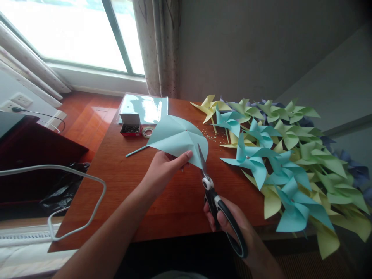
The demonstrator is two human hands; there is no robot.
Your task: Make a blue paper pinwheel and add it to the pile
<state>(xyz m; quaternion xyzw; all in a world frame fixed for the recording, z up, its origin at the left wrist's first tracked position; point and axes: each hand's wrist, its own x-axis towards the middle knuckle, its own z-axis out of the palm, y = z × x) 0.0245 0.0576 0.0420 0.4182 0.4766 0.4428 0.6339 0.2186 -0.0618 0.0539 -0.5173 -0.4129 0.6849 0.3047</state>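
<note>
A sheet of light blue paper (171,133) with curved edges and fold lines is pinched between the thumb and fingers of my left hand (168,166), above the table. My right hand (229,219) grips the black and white handles of the scissors (207,182). Their blades point up and away from me, around the paper's right part near its lower corner. A thin blue stick (136,151) lies to the left, its far end hidden by the paper.
Many finished-looking pinwheels in blue (247,157), yellow (209,106) and green (290,133) crowd the table's right side. At the back left are a small open red box (130,130), a tape roll (147,132) and packaged blue paper (145,106). A white cable (101,193) crosses the left edge.
</note>
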